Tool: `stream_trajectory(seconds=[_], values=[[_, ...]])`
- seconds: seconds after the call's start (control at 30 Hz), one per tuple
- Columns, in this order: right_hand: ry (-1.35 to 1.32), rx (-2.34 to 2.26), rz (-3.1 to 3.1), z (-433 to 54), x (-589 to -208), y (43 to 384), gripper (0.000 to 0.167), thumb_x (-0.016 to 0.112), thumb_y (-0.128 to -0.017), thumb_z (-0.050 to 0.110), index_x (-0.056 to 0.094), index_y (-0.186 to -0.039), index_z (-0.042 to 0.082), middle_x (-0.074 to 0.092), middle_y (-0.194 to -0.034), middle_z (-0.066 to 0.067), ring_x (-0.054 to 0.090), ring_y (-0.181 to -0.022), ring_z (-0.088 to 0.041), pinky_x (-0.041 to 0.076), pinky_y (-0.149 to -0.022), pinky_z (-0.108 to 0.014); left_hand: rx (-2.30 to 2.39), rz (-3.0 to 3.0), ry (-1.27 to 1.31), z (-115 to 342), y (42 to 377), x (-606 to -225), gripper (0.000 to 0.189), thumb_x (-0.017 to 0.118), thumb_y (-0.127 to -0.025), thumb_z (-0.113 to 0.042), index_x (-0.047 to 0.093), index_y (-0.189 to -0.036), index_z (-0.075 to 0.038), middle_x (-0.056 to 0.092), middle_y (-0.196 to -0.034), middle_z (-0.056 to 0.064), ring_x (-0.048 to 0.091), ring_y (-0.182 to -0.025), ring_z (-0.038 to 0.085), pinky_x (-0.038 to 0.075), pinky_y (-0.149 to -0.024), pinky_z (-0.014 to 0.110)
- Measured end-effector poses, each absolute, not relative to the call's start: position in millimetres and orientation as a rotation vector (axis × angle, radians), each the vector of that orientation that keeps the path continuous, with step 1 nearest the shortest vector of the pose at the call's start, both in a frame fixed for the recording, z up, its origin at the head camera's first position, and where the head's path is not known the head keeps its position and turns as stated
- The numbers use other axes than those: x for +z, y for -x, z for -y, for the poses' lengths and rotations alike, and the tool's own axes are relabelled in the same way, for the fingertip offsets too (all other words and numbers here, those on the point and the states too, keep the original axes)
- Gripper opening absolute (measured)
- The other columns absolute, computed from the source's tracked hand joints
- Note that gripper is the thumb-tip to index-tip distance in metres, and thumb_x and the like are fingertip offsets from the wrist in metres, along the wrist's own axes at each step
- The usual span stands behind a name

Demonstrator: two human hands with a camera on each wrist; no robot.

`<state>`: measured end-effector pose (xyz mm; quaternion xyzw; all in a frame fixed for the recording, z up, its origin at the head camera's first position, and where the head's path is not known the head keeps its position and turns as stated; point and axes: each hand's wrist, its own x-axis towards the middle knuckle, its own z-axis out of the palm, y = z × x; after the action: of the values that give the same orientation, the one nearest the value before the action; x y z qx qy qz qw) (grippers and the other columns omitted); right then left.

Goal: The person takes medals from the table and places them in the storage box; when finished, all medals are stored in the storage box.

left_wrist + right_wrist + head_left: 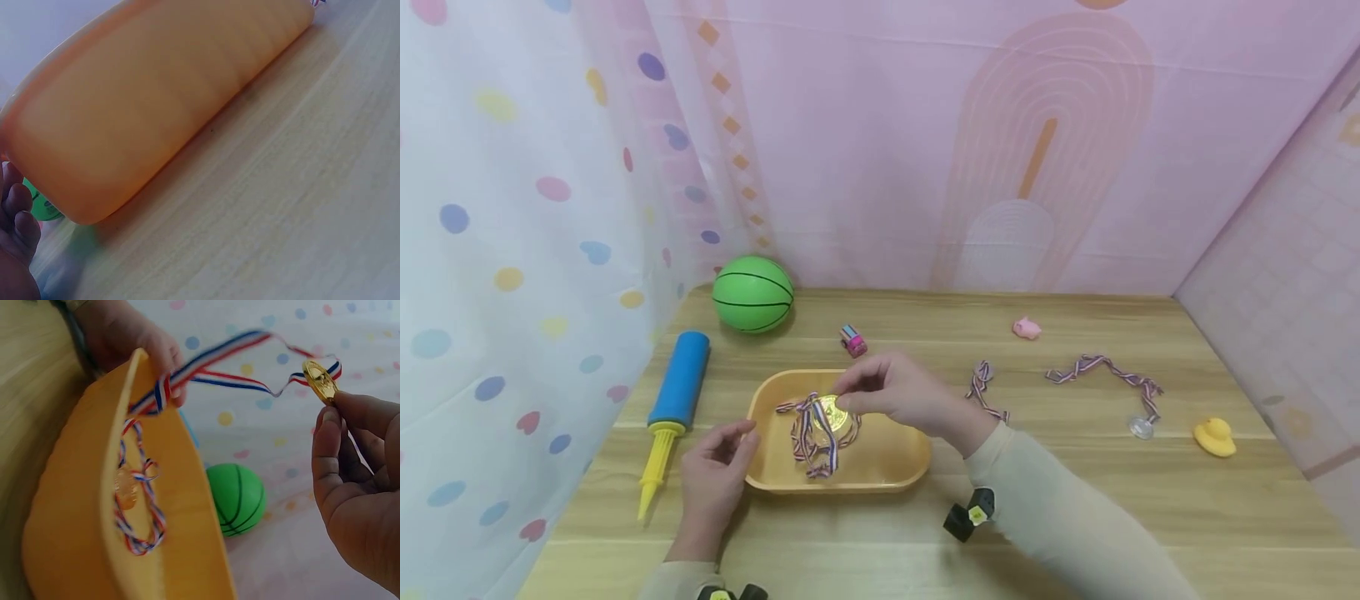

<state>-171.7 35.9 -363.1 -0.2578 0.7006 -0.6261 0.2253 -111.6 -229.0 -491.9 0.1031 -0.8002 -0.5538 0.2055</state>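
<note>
— So where does the gold medal [320, 379] sit relative to the right hand [898, 393]?

— Right at its fingertips [331, 419]. Thumb and fingers are closed on the disc, holding it just above the orange tray [880, 467], near the tray's middle.

— And the ribbon [212, 365]?

— It trails away from that hand toward the left hand [715, 475], draping over the tray's rim; its long run lies roughly along the line between the two hands. A second medal [125, 487] with its own looped ribbon lies on the tray floor below.

— Which hand is nearer the medal?

— The right one, plainly; it has it. The left rests at the tray's near-left corner, fingers loosely curled against the rim, close by where the ribbon crosses; whether they pinch it I cannot tell.

— Arm pose?

— Right forearm reaches in from the near right, wrist bent, palm turned down over the tray.
</note>
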Motion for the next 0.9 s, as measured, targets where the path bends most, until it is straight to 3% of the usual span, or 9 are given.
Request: stream_trajectory(seconds=[0.3,0.6,0.9], values=[[0.696,-1.572,-1.992,-33,-391,179,0.014,0.070,-0.085,0.001,0.072,-0.099,0.001,0.071,-0.096,-0.004,0.064,-0.086,-0.013,0.052,-0.081,-0.029,-1.555,2.176,-0.214,231,111,-495,0.013,0.072,-0.087,-0.012,0.073,-0.099,-0.006,0.061,-0.077,-0.002,0.051,-0.071,0.012,0.043,-0.059,0.015],[0.728,-1.439,-2.113,-28,-409,185,0.011,0.073,-0.083,0.004,0.074,-0.093,0.009,0.071,-0.089,0.001,0.065,-0.083,-0.012,0.053,-0.076,-0.027,-1.537,2.184,-0.213,230,111,-494,0.012,0.072,-0.087,-0.011,0.072,-0.098,-0.005,0.061,-0.077,-0.001,0.050,-0.070,0.012,0.043,-0.058,0.015],[0.884,-1.294,-2.142,-15,-425,188,0.012,0.073,-0.082,0.000,0.074,-0.090,0.009,0.071,-0.087,0.002,0.064,-0.080,-0.005,0.052,-0.075,-0.023,-1.557,2.163,-0.192,230,112,-494,0.011,0.072,-0.086,-0.007,0.072,-0.097,-0.005,0.061,-0.076,-0.002,0.051,-0.069,0.012,0.043,-0.057,0.015]])
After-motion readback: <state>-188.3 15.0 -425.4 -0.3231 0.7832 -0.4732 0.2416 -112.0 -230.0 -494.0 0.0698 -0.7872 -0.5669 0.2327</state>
